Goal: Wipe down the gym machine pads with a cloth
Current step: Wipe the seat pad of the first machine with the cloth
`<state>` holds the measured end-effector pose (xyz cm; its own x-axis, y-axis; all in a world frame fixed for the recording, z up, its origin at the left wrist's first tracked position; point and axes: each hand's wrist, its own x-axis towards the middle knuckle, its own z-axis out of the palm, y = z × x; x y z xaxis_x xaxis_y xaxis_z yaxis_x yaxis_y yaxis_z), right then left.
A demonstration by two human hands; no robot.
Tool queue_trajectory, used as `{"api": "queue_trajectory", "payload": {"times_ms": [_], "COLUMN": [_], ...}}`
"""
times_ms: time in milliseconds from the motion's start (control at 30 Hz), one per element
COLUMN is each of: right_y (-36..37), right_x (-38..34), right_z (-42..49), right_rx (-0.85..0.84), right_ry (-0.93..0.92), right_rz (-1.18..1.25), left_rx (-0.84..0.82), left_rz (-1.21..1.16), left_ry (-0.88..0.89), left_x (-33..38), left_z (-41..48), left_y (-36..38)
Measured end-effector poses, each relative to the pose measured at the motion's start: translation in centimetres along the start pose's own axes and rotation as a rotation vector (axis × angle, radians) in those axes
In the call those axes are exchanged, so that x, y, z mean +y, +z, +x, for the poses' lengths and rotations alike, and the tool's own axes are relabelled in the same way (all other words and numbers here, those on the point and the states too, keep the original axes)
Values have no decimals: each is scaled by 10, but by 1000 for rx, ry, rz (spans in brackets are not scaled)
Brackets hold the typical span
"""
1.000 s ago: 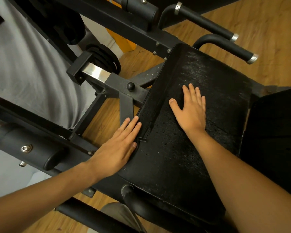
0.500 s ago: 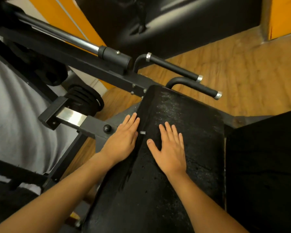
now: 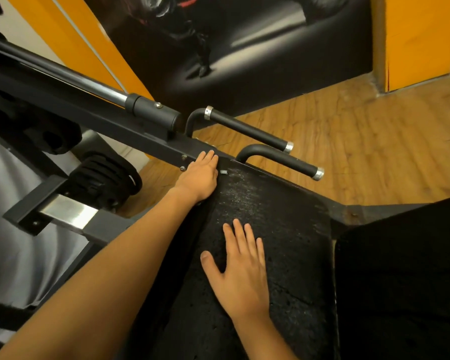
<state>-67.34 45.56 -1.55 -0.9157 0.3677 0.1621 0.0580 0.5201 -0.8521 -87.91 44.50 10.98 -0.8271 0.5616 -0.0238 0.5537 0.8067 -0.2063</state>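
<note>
The pad (image 3: 283, 229) stretches away from the person, under both hands: right hand (image 3: 240, 268) flat mid-pad, left hand (image 3: 200, 178) flat at the far left edge, neither holding any cloth.

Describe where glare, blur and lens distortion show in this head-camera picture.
Head view: glare brightens the polished steel block and the chrome bar. Head view: the wooden floor smears with motion blur toward the right edge. Head view: the orange wall stripes bow slightly, a wide-angle effect. Head view: the black pad at right is too dark for detail.
</note>
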Motion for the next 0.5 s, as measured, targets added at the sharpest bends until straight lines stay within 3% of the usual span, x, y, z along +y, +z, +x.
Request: {"api": "queue_trajectory", "payload": {"times_ms": [500], "right_y": [-1], "right_x": [1], "right_z": [2], "right_rx": [-10], "right_ry": [-4], "right_rz": [-9], "left_rx": [-27], "left_rz": [24], "left_ry": [-17], "left_x": [12], "left_z": [68], "left_y": [-3]}}
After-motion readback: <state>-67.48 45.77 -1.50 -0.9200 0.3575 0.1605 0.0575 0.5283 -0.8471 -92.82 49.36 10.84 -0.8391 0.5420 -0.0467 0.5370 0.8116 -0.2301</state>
